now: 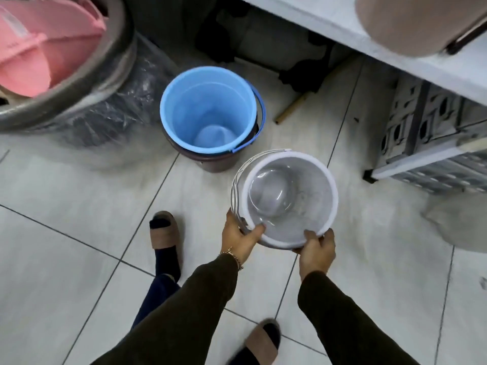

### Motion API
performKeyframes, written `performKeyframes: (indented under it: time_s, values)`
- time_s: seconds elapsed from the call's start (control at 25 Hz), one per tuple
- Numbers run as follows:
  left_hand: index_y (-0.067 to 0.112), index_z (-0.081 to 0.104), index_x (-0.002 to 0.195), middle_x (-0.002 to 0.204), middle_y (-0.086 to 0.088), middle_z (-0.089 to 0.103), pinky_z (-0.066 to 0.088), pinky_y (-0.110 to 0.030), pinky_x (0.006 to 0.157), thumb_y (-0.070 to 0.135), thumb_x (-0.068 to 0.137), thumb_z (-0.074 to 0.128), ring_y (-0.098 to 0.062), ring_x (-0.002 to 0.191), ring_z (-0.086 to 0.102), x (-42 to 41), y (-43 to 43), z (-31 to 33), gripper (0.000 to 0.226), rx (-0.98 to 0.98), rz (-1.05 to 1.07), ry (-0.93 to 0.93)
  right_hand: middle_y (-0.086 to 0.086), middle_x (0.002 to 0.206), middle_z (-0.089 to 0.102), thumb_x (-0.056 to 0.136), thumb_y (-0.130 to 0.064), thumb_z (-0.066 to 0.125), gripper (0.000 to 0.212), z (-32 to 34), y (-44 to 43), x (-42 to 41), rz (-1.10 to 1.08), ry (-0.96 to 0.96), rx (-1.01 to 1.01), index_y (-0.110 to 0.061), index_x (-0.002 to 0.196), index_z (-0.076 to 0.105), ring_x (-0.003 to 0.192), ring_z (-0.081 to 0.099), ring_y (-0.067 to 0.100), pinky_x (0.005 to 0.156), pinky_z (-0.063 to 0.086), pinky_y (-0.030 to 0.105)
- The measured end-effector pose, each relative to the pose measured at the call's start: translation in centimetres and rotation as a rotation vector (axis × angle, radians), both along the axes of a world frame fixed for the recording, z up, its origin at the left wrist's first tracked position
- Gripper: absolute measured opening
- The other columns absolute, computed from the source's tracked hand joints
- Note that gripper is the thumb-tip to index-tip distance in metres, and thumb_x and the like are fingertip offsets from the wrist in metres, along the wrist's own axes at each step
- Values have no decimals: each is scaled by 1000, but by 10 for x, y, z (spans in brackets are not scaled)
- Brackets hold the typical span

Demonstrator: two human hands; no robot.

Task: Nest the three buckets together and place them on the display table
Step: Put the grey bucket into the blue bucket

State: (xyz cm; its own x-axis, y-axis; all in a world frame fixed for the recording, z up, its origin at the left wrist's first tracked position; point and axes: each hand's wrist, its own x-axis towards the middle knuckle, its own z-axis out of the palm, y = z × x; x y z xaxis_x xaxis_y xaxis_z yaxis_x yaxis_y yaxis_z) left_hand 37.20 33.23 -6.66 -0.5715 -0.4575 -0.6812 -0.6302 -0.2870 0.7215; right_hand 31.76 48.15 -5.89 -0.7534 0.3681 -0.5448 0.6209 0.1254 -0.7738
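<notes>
A: Nearest to cam: two dark sleeves (200,306), both reaching fwd over the tiled floor (66,233).

B: Largest item?

A: Grey tub (79,101), upper left, wrapped in clear plastic film. Pink basin (39,48) sits inside it. Upper right: white table (395,40) edge, w/ a beige container (416,19) on top. Grey perforated crates (432,143) stand below the table.

B: Buckets, pos.?

A: Blue bucket (208,109) is nested in a dark brown bucket (210,160); pair stands upright on the floor, centre, just right of the tub. Blue handle is folded down on the right side. White bucket (287,198) is held off the floor, tilted, mouth toward cam, near the nested pair but apart from it. Its handle lies down along the left side.

B: Hand state?

A: Left hand (239,238) is clamped on the white bucket's near-left rim, thumb inside, fingers outside. Bracelet (232,255) at the wrist. Right hand (316,250) grips the near-right rim, thumb over the lip.

B: Smaller items?

A: Two tan slippers: left slipper (164,233), right slipper (261,341). Wooden stick (291,108) lies on the floor under the table.
</notes>
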Motion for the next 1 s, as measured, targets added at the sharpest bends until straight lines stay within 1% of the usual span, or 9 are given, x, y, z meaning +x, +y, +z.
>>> performKeyframes:
  time_s: [0.08, 0.16, 0.24, 0.4, 0.6, 0.72, 0.8, 0.88, 1.0]
  values:
    - [37, 46, 101, 99, 18, 63, 51, -2, 68, 22, 74, 81, 0, 92, 67, -20, -20, 42, 47, -106, 25, 141, -10, 93, 67, 83, -15, 59, 24, 45, -27, -26, 14, 157, 4, -23, 106, 61, 83, 65, 1, 82, 60, 39]
    - [37, 45, 102, 100, 22, 63, 49, 0, 68, 26, 74, 82, 13, 89, 64, -38, -48, 85, 48, -174, 84, 246, -20, 93, 65, 85, -14, 59, 30, 85, -59, -53, 64, 265, -24, -27, 113, 60, 81, 63, -11, 84, 54, 31]
    - [37, 45, 109, 103, 21, 63, 53, -3, 71, 27, 76, 81, 15, 91, 64, -52, -77, 111, 49, -219, 169, 310, -17, 96, 66, 90, -13, 60, 31, 110, -90, -76, 182, 299, -80, -24, 119, 58, 87, 65, -5, 78, 58, 29]
    - [18, 47, 119, 103, -4, 69, 60, -27, 53, 23, 80, 79, -17, 83, 72, -73, -152, 134, 51, -189, 352, 290, 1, 107, 69, 95, -14, 63, 31, 133, -159, -113, 441, 234, -180, -22, 124, 56, 95, 70, 15, 68, 63, 27]
    - [38, 52, 91, 88, 0, 70, 54, -23, 42, 14, 79, 79, -6, 58, 71, -96, -226, 100, 38, -179, 319, 143, 20, 121, 66, 92, -5, 65, 31, 90, -224, -150, 488, 27, -131, -17, 117, 53, 104, 69, 36, 77, 63, 48]
    - [33, 53, 87, 92, -9, 68, 53, -24, 39, 8, 78, 78, -17, 62, 68, -112, -259, 64, 37, -158, 294, 35, 25, 118, 67, 86, -2, 72, 31, 53, -249, -164, 457, -81, -60, -13, 110, 55, 98, 69, 38, 66, 65, 38]
    - [31, 57, 100, 106, -15, 62, 59, -33, 45, 9, 79, 77, -26, 75, 68, -121, -277, 40, 36, -145, 255, -36, 22, 115, 66, 77, -2, 79, 42, 31, -255, -169, 496, -53, 122, -16, 107, 53, 95, 66, 34, 76, 61, 38]
    - [26, 52, 129, 122, -12, 47, 63, -46, 70, 18, 77, 80, -29, 92, 63, -127, -289, 22, 59, -243, 164, -106, 17, 121, 54, 70, -6, 84, 59, 13, -253, -169, 533, 6, 348, -14, 116, 47, 94, 58, 31, 86, 50, 36]
    - [24, 29, 150, 137, -9, 33, 46, -44, 102, 43, 67, 84, -30, 112, 52, -142, -306, -3, 101, -465, 42, -303, 22, 136, 44, 71, -28, 88, 88, -20, -251, -175, 398, -98, 428, -8, 141, 39, 115, 52, 41, 100, 45, 45]
